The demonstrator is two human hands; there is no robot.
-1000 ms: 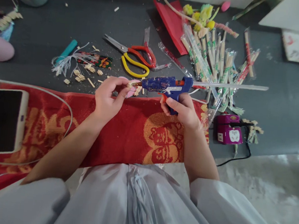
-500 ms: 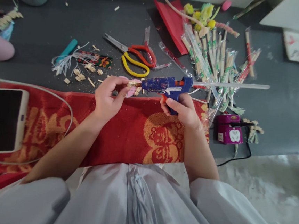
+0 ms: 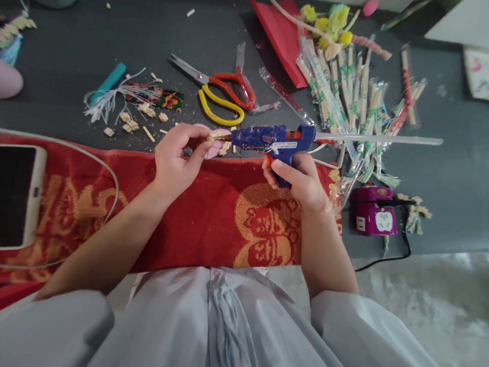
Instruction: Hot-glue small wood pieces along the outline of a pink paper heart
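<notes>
My right hand (image 3: 294, 179) is wrapped around the handle of a blue hot glue gun (image 3: 263, 138), fingers by its orange trigger. A long clear glue stick (image 3: 381, 138) juts from its back end. The nozzle points left and meets a small pale wooden piece (image 3: 211, 138) pinched between the thumb and fingers of my left hand (image 3: 178, 158); my fingers hide most of that piece. Just behind the nozzle lies a pink round item (image 3: 217, 148), partly covered. Beneath both forearms is a red towel (image 3: 189, 224) with an orange pattern.
Scissors (image 3: 210, 86) with red and yellow handles lie beyond my hands, near wooden bits (image 3: 130, 122) and white threads (image 3: 119, 95). Wrapped wooden sticks (image 3: 355, 96) pile up at the right, above a purple power socket (image 3: 376, 212). A phone (image 3: 6, 197) and white cable (image 3: 80, 149) are at left.
</notes>
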